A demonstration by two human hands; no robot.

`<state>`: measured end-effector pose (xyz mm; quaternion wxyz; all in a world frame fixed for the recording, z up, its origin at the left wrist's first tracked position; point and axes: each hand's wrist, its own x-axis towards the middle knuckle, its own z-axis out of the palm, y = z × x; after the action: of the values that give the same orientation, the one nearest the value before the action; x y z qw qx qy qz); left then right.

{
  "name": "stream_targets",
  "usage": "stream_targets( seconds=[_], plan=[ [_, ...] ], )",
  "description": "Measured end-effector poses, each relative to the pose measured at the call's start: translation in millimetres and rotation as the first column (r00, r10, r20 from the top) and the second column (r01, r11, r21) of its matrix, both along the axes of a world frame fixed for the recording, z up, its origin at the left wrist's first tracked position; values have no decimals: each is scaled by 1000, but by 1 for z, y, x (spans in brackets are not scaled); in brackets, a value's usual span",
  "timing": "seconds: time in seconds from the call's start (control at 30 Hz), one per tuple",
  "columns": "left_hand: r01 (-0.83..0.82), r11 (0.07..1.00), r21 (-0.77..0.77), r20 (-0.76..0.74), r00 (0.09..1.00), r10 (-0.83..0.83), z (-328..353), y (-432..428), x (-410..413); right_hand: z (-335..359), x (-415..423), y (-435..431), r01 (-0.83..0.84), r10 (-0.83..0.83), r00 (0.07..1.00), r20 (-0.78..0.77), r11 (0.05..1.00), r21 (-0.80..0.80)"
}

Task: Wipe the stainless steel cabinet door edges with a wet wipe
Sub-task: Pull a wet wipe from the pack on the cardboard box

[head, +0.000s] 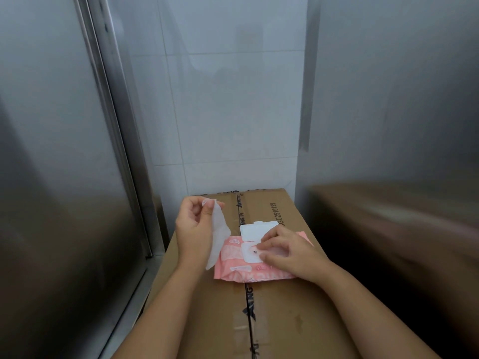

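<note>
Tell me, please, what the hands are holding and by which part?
The left hand pinches a wet wipe by its top end. The right hand holds nothing; its fingers rest on the wipes pack.

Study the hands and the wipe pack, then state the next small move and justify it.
Probably the right hand should press the white lid shut on the pink pack. The lid stands open, the right hand's fingers rest at the opening, and the left hand pinches a wet wipe hanging free of the opening, ready for the steel door edge.
</note>
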<state>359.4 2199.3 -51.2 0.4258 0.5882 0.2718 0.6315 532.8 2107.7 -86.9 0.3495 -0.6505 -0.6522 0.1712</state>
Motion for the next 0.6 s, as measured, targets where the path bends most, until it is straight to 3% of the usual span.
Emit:
stream_targets(
  seconds=[0.33,0.5,0.6],
  plan=[
    [47,999,0,-76,996,-47,-9,-8,1,0,-3,0,-59,59,998,-5,994,-94],
    [62,998,2,-51,997,-62,-6,-13,1,1,-4,-1,-46,53,995,80,994,-95],
    [67,997,44,-27,997,-66,-1,-21,1,5,-7,-4,-45,41,998,-39,995,-85]
  ],
)
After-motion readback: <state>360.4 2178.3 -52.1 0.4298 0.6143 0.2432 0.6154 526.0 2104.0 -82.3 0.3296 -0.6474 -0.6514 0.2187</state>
